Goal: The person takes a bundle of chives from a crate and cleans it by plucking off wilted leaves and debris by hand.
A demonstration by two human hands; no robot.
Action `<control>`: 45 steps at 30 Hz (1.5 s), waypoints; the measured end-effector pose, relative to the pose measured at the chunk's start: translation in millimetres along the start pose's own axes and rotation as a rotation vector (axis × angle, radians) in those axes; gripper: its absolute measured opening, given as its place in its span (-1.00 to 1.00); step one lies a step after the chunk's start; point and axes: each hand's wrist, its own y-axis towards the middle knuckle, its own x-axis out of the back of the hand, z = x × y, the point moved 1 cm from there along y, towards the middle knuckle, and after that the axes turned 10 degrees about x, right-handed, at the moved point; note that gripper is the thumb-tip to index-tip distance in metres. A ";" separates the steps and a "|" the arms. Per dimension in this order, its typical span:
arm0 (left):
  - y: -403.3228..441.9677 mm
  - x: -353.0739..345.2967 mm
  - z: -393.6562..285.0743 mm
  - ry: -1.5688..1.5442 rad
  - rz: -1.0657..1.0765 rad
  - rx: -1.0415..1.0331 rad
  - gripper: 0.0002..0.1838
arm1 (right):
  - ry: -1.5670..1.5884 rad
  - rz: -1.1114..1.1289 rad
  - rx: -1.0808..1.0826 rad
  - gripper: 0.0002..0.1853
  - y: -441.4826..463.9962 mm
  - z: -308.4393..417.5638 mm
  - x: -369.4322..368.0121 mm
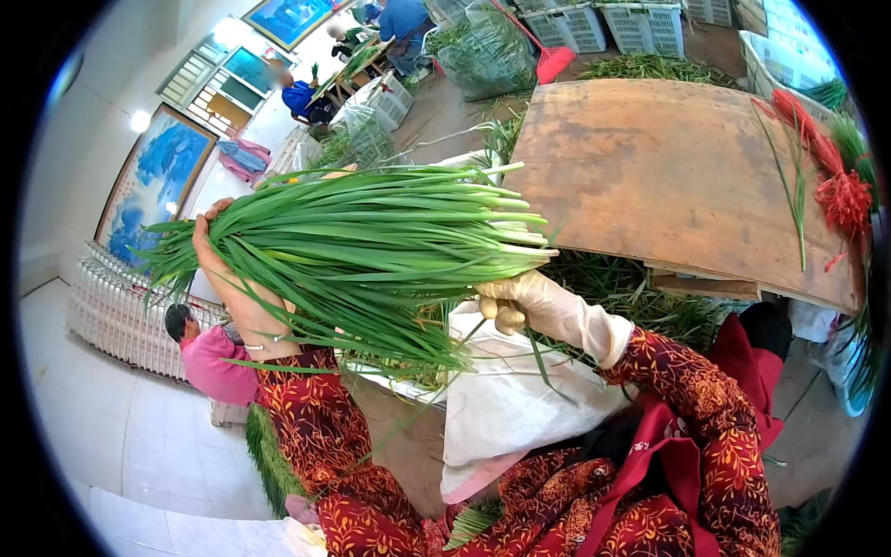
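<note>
A big bunch of green garlic chives (pixel 371 227) stretches across the middle of the view, pale stem ends to the right and leaf tips to the left. My bare left hand (pixel 212 223) is wrapped round the leafy end and holds the bunch up. My right hand (pixel 509 303), in a pale glove, is closed with curled fingers at the underside of the stem end. Thin blades hang beside those fingers; what exactly they pinch is partly hidden. Below the bunch, a white cloth (pixel 524 399) lies over my lap.
A wooden board (pixel 668 167) stands at right, with red ties (pixel 843 197) and loose blades on it. Loose chives (pixel 613 288) lie under its near edge. White crates (pixel 640 30) and a bagged bundle (pixel 487 56) are behind. A person in pink (pixel 215 362) is at left; others sit farther back.
</note>
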 end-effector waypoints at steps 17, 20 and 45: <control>-3.2 30.0 5.8 0.007 -0.008 0.069 -0.71 | -1.579 0.046 -0.662 -0.73 -107.4 14.6 136.2; -6.8 26.2 7.8 0.039 -0.013 0.031 -0.74 | -1.927 0.158 -0.349 -0.72 -100.8 41.5 84.6; -2.4 37.8 16.9 -0.099 0.081 0.078 -0.73 | -1.698 0.030 -0.013 -0.69 -55.1 53.6 21.9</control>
